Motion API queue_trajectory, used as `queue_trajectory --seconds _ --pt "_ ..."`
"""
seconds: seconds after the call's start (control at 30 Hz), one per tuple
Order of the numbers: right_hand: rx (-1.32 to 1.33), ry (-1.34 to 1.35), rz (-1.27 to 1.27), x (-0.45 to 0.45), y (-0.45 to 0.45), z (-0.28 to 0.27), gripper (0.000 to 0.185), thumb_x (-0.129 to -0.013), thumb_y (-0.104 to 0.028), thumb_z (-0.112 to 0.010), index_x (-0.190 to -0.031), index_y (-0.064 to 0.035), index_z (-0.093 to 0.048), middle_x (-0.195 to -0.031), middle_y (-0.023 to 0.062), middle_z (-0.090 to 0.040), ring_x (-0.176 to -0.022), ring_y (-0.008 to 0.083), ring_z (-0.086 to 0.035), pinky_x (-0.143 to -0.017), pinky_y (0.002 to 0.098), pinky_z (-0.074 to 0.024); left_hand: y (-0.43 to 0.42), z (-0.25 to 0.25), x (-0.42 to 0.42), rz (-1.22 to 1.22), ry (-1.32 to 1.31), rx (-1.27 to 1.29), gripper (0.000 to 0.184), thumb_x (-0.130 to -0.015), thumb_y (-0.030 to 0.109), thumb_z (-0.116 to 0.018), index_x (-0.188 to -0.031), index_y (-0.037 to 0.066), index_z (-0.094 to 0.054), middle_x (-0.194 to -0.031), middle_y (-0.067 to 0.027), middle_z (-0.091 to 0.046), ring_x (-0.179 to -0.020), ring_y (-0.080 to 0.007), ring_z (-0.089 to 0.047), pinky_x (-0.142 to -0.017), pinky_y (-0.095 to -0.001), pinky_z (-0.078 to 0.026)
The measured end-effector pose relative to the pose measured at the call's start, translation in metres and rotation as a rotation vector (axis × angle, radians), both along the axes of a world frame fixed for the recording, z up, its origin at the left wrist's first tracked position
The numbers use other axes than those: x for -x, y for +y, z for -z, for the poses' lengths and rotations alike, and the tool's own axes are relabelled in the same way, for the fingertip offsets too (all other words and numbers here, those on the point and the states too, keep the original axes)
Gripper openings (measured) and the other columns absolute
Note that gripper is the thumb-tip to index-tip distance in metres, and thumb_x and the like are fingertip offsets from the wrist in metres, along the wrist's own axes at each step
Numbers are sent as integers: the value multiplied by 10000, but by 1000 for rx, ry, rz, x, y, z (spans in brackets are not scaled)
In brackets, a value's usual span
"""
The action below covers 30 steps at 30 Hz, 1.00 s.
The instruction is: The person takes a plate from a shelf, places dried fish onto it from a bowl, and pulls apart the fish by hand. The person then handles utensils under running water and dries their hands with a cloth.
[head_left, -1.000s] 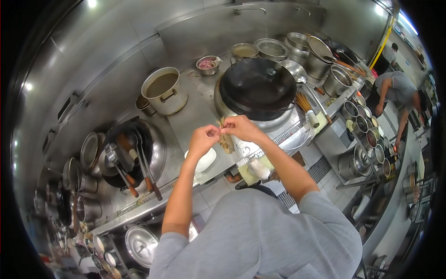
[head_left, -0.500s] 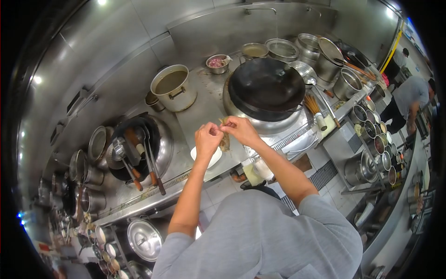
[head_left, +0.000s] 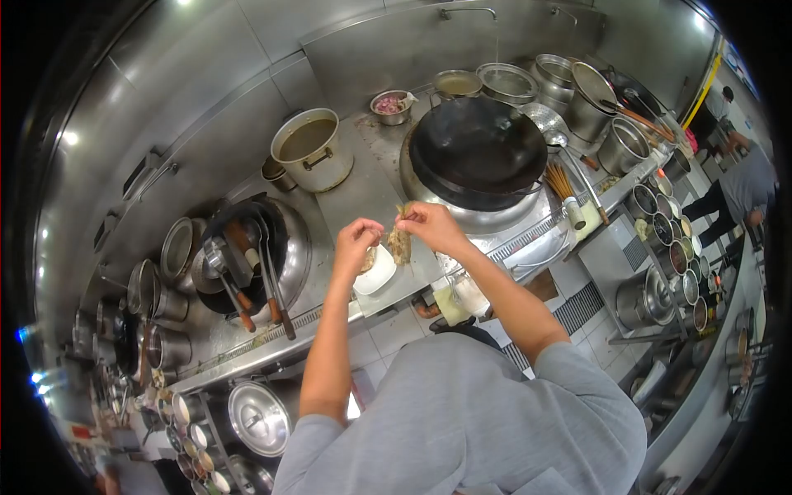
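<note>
The right hand (head_left: 430, 227) pinches one end of the food (head_left: 399, 247), whose long axis runs toward the body, beside the bowl (head_left: 377, 275); the left hand (head_left: 356, 241), nearer the bowl, grips another piece (head_left: 369, 260).

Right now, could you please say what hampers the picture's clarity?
In the head view, strong lens distortion bows the steel counter and blackens the corners; bright glare spots dot the upper left; a pale sheen marks the black wok; the food piece below the right hand lacks fine detail.
</note>
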State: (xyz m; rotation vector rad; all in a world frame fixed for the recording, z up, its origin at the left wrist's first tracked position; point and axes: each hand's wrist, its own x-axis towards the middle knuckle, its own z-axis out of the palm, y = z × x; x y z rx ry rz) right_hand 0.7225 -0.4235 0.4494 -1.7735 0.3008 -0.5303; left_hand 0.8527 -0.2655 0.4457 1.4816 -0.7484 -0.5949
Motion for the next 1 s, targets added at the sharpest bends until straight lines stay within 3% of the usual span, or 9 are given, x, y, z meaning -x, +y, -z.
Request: queue_trajectory --seconds 0.43,0.73,0.8,1.0 --pt "-33 36 -47 -6 5 -1 162 -821 -149 -714 -900 -13 -676 -796 50 -682 -722 87 -607 -677 255 -495 3 16 3 23 -10 -95 110 -861 87 -551 -885 14 -631 -745 -12 -604 -687 -97 -576 -663 -257 -504" --pt "39 41 -135 -12 3 4 176 -807 -144 -718 -906 -4 -678 -776 71 -673 -722 116 -615 -683 275 -494 9 10 0 87 -142 -198 131 -786 101 -651 -877 8 -638 -748 -12 -615 -669 -80 -560 -630 -233 -465" --pt "56 56 -134 -10 6 -3 177 -804 -142 -717 -905 -2 -676 -777 79 -673 -717 122 -615 -678 281 -493 9 6 2 57 -270 -225 113 -763 88 -658 -834 3 -636 -725 -5 -615 -659 -65 -540 -613 -224 -435" --pt "101 71 -137 -13 8 -10 167 -809 -131 -706 -903 3 -674 -784 75 -676 -714 118 -613 -673 277 -490 7 -4 11 -39 -328 -258 96 -724 82 -657 -767 6 -617 -662 9 -585 -630 -50 -507 -592 -218 -415"
